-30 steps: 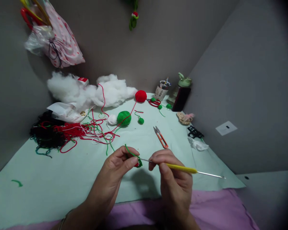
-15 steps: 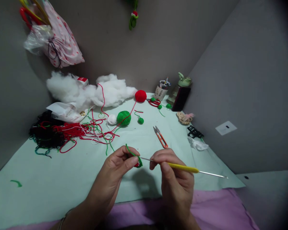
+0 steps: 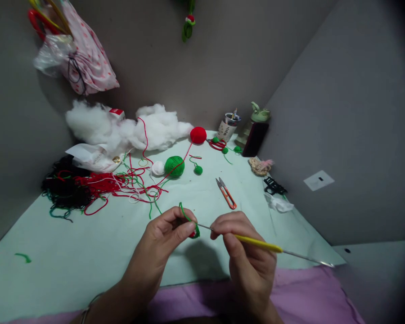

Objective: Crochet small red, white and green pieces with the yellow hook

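Note:
My left hand (image 3: 162, 245) pinches a small red-and-green crocheted piece (image 3: 195, 231) between thumb and fingers, with a green yarn strand (image 3: 185, 211) looping up from it. My right hand (image 3: 246, 252) is closed on a yellow-handled crochet hook (image 3: 259, 244), and the metal tip points left into the piece. Both hands hover over the pale green mat (image 3: 87, 243) near its front edge.
Orange thread snips (image 3: 227, 193) lie just beyond my hands. Farther back are a green yarn ball (image 3: 174, 166), a red yarn ball (image 3: 198, 135), white stuffing (image 3: 128, 126), tangled red, green and black yarn (image 3: 87, 186), a cup (image 3: 227, 127) and a bottle (image 3: 254, 130). A purple cloth (image 3: 307, 297) lies in front.
My right hand has tilted slightly, so the rear end of the hook has swung lower and to the right. My left hand and the piece have barely moved.

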{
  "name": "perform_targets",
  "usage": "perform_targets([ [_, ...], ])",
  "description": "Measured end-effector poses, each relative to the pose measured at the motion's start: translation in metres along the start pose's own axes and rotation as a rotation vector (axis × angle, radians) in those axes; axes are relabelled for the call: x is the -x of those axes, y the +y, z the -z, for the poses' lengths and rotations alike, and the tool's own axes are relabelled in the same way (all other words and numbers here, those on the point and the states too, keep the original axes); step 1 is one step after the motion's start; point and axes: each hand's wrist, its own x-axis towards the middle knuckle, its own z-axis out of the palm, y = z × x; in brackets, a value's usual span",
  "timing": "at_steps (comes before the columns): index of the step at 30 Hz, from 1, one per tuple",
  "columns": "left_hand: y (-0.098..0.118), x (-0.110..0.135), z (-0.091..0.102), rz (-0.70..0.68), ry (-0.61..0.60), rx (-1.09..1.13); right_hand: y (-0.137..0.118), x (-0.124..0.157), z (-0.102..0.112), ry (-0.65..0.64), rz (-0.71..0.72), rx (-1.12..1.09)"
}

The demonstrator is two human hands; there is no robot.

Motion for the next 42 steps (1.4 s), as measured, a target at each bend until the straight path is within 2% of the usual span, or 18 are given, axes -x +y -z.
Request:
perform_targets([
  [4,0.003,0.001,0.003,-0.05,0.005,-0.18,-0.007,0.0,0.003,-0.073,0.066,0.129],
  [6,0.004,0.001,0.001,-0.056,0.003,-0.193,-0.007,0.0,0.002,-0.075,0.067,0.131],
  [13,-0.004,0.001,-0.007,0.092,-0.04,0.115,0.005,0.006,-0.008,0.053,-0.011,-0.025],
  [23,-0.007,0.001,-0.004,0.1,-0.019,0.101,0.006,0.005,-0.01,0.039,-0.044,-0.08],
  [27,-0.007,-0.001,-0.006,0.102,-0.031,0.177,0.008,0.004,-0.012,0.014,-0.059,-0.102],
  [34,0.001,-0.001,-0.007,0.111,-0.055,0.218,0.014,0.002,-0.012,0.068,-0.133,-0.276],
  [39,0.003,0.003,-0.005,0.1,-0.105,0.195,0.013,-0.006,-0.009,0.033,-0.244,-0.451],
  [42,0.002,0.003,-0.003,0.091,-0.079,0.115,0.011,-0.008,-0.006,0.0,-0.27,-0.499],
])
